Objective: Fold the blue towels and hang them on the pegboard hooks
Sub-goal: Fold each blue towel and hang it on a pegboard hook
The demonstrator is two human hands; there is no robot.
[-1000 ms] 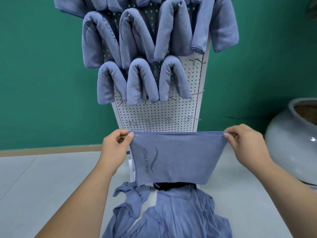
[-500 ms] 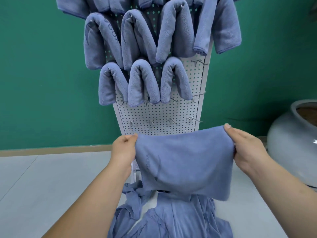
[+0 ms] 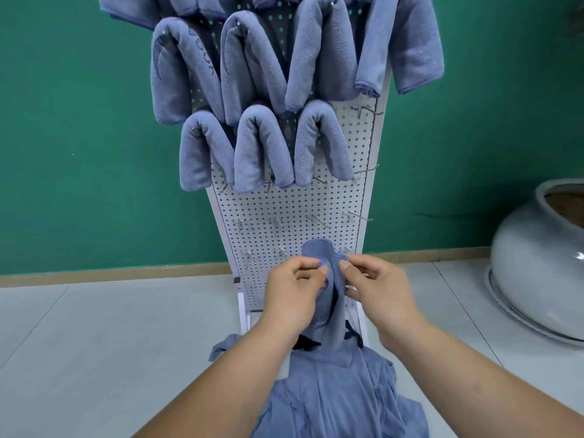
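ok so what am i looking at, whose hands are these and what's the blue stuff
No machine here: the one picture comes from a camera on a person's head, looking down at their bare hands. The left hand and right hand both pinch a folded blue towel in front of a white pegboard. More folded towels hang higher on it; several lower hooks are bare. A loose pile of towels lies below the hands. A grey pot stands at the right.
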